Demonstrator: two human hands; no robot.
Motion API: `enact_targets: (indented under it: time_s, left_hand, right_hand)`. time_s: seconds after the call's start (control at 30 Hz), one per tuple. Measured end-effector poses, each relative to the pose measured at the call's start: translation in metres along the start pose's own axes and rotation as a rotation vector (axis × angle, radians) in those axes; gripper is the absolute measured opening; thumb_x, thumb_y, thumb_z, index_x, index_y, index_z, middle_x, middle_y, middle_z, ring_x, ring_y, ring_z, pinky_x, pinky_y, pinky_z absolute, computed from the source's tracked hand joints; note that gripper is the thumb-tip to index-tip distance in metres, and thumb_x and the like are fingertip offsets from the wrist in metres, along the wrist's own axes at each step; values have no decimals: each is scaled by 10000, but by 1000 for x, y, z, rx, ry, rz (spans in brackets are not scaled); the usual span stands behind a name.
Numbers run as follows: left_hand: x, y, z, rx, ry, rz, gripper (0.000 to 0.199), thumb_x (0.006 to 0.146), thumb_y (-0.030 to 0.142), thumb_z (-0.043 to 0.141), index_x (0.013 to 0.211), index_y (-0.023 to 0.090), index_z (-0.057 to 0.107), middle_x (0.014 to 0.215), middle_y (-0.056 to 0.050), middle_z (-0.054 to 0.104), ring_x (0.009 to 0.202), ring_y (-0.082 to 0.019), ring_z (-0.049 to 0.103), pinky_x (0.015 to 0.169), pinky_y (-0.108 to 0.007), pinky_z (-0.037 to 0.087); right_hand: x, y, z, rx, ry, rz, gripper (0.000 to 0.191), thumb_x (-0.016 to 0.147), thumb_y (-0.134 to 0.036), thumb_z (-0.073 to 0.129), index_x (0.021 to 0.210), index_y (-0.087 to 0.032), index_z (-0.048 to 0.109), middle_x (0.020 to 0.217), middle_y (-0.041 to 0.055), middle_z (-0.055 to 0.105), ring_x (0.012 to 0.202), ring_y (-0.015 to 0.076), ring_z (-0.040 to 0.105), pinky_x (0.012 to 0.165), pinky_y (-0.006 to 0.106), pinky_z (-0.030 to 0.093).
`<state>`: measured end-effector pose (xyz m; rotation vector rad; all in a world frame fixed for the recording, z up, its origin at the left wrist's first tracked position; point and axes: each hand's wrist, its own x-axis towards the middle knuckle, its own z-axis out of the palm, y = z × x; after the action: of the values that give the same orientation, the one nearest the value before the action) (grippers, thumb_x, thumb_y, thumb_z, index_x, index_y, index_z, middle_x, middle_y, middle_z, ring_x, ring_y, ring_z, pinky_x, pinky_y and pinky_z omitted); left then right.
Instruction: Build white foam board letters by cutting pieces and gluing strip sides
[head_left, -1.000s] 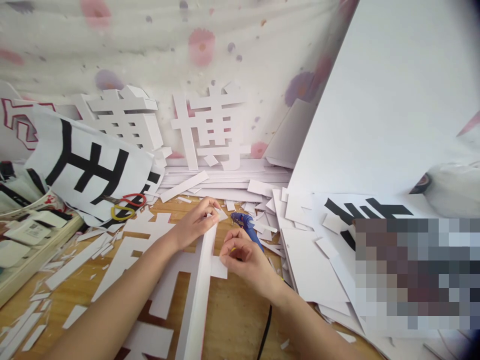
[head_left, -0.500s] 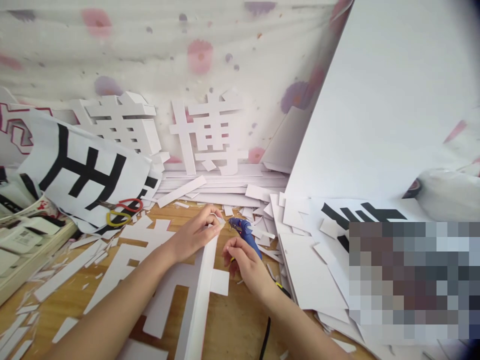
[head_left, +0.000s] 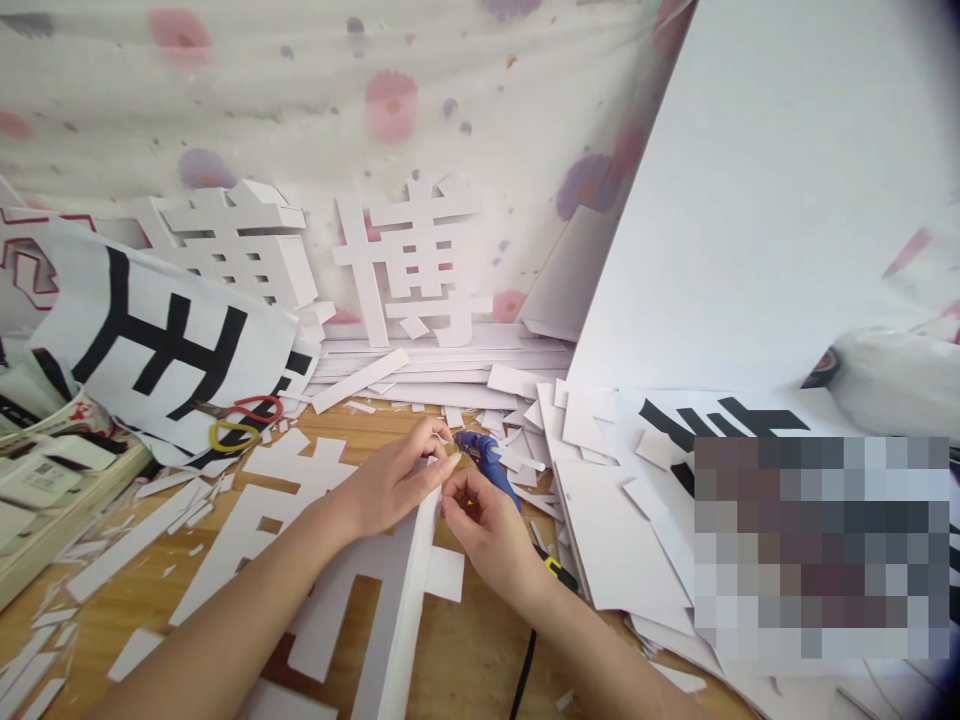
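Note:
A long white strip (head_left: 407, 610) stands on edge along a flat white cut-out shape (head_left: 330, 590) on the wooden table. My left hand (head_left: 401, 475) is closed on the strip's far end, thumb and fingers pinched there. Close beside it, my right hand (head_left: 480, 515) has its fingertips pressed together near the strip's right side; whatever is between them is too small to make out. Just beyond both hands lies a blue glue gun (head_left: 487, 458), its nozzle pointing left towards my left fingertips.
Scissors (head_left: 238, 425) with red and yellow handles lie at the left, by a sheet with black characters (head_left: 176, 340). White cut-out characters (head_left: 427, 265) lean on the back curtain. Stacked white boards (head_left: 622, 530) and a large upright panel (head_left: 750, 200) are at the right.
My right hand has moved up and left to the strip, and its fingers have drawn together. My left hand has shifted slightly right at the strip's end.

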<state>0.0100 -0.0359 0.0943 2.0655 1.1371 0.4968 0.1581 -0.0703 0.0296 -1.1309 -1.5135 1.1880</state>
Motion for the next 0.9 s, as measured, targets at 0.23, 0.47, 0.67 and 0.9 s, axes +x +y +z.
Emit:
enact_targets:
  time_s: [0.23,0.47,0.67,0.9]
  left_hand:
    - [-5,4,-2,25,13,13,314,873,498,280,997,229,385,836,23,554,750,-155,488,744,-309,352]
    - [-10,8,-1,11,43,-6,318,873,513,290,986,238,399,880,13,543,792,-153,500,754,-301,364]
    - [-13,10,-1,-63,66,-53,341,880,532,237,975,251,405,881,15,507,764,-145,480,723,-299,367]
    - [-11,13,4,-76,99,-67,334,882,527,242,923,242,413,844,16,506,757,-152,483,728,-306,375]
  right_hand:
    - [2,5,1,31,111,42,163,806,-352,455,719,-214,446,621,-39,455,521,103,395,479,229,336]
    - [1,1,4,162,26,45,63,749,-247,442,747,-213,494,661,-28,520,513,99,437,462,222,363]
    - [0,-5,3,200,2,80,47,694,-236,500,726,-202,502,645,-31,533,485,82,420,437,214,360]
    - [1,-8,1,203,28,142,124,709,-309,550,690,-191,515,598,-33,538,422,63,380,379,201,296]
